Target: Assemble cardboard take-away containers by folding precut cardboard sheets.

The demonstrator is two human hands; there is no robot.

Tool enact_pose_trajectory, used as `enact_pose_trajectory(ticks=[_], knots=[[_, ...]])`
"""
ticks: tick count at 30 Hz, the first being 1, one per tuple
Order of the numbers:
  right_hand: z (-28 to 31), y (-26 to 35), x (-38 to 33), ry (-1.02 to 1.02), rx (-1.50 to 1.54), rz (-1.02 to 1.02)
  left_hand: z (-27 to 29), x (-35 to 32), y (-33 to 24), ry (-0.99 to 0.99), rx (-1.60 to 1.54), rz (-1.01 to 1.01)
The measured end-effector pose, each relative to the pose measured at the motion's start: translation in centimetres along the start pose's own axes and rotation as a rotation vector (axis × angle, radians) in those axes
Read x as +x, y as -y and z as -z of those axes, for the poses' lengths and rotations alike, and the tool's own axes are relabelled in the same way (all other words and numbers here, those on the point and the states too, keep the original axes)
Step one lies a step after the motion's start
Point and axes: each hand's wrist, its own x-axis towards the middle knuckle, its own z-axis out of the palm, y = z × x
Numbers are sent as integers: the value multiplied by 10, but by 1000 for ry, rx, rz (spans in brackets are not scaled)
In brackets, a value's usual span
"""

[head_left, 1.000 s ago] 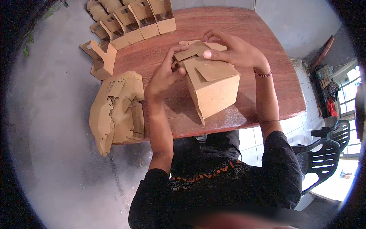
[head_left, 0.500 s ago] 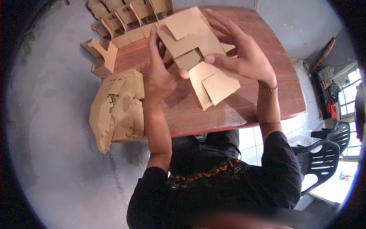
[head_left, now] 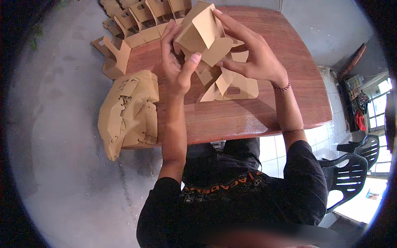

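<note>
A brown cardboard box [head_left: 197, 31], partly folded, is held up over the table between both hands and tilted. My left hand [head_left: 178, 68] grips its left side, with the thumb on the near face and the fingers behind. My right hand [head_left: 257, 56] holds the right side, its index finger at the top edge and its thumb near a rounded flap. Below the box a cardboard panel with a slot [head_left: 246, 87] sticks out toward me. Whether that panel touches the table I cannot tell.
Folded cardboard boxes [head_left: 142, 22] stand in a row along the far left of the wooden table [head_left: 289, 87], with another open box [head_left: 117, 56] at its left edge. Nearer lies a pile of flat cardboard [head_left: 134, 109], overhanging the edge. Black plastic chairs [head_left: 351, 173] stand at the right.
Both hands have tipped the box, so its end and side faces now show instead of the broad flapped face. The slotted panel has come into view below it.
</note>
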Motion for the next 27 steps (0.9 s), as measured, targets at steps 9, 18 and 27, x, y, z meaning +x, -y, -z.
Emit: enact_pose_trajectory(ticks=[9,18,27], knots=[[-1,-5,0,-24,-113,1,3,7,-2,-97,-123,-19],[-5,-3,1,-70,-29,7,8,12,-3,-154,-70,-52],[6,5,11,32,16,-197,4,25,-27,12,95,-211]])
